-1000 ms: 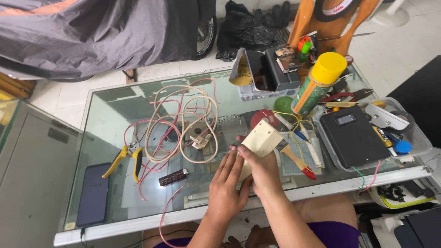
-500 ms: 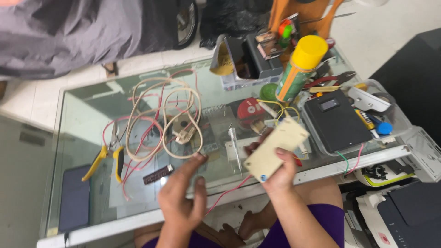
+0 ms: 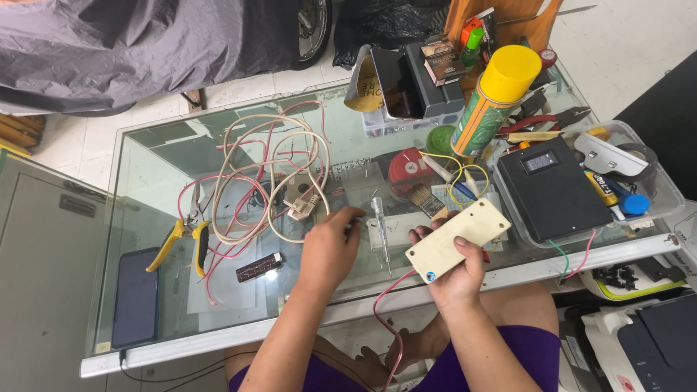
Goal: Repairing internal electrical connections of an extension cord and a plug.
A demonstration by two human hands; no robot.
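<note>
My right hand (image 3: 459,270) grips a cream rectangular plastic box (image 3: 458,239) with a blue screw head at one corner, held above the front edge of the glass table (image 3: 145,152). A red wire (image 3: 385,305) hangs from under it toward my lap. My left hand (image 3: 330,248) rests on the glass with its fingertips pinched together beside a clear-handled tester screwdriver (image 3: 381,221); what they pinch is too small to see. Behind the left hand lies a coil of cream and red wires (image 3: 268,178) with a cream plug (image 3: 299,205).
Yellow-handled pliers (image 3: 185,236) and a dark phone (image 3: 136,297) lie at the left. A small dark chip strip (image 3: 259,267) lies near the wires. At the right sit a yellow-capped spray can (image 3: 494,101), a paintbrush (image 3: 425,199), a black meter box (image 3: 552,192) and a clear tray of tools (image 3: 657,189).
My left hand has moved forward from in front of my body onto the glass, reaching the screwdriver. The cream box has stayed in my right hand, held slightly lower and flatter.
</note>
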